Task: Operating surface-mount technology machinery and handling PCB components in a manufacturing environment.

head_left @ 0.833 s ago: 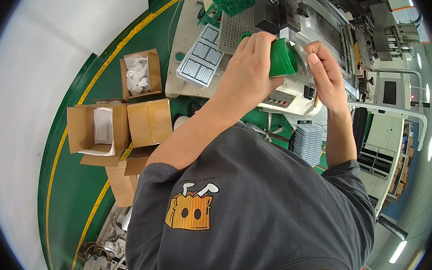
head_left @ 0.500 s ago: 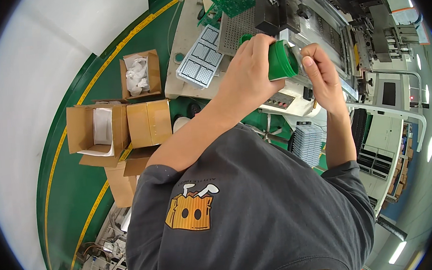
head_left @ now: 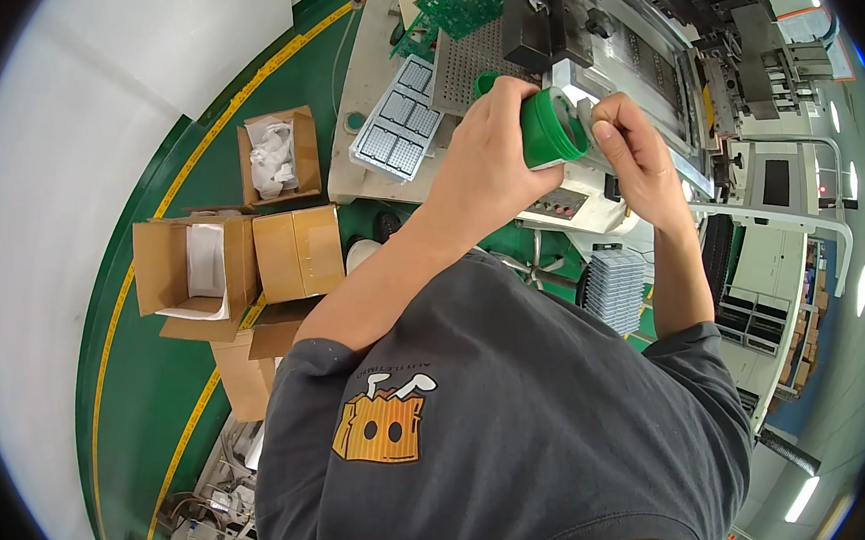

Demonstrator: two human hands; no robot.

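Note:
My left hand (head_left: 492, 143) is wrapped round a green plastic jar (head_left: 543, 134), tilted on its side with the open mouth toward my right hand. Something grey shows inside the mouth. The fingers of my right hand (head_left: 635, 150) are pinched on a thin flat grey piece (head_left: 585, 119) at the jar's mouth; whether it is a scraper blade or a loose inner lid I cannot tell. A second green round object (head_left: 485, 83), partly hidden behind my left hand, lies on the perforated metal plate.
Ahead stands a machine with a metal frame (head_left: 627, 46). The pale bench (head_left: 355, 165) bears green circuit boards (head_left: 459, 7) and a light tray with square grids (head_left: 397, 117). Cardboard boxes (head_left: 296, 249) stand on the green floor at left. Stacked blue-grey trays (head_left: 614, 287) stand at right.
My left hand has shifted slightly left with the jar and turned its mouth more into view. My right hand has moved a little left and down, with the grey piece still at the mouth.

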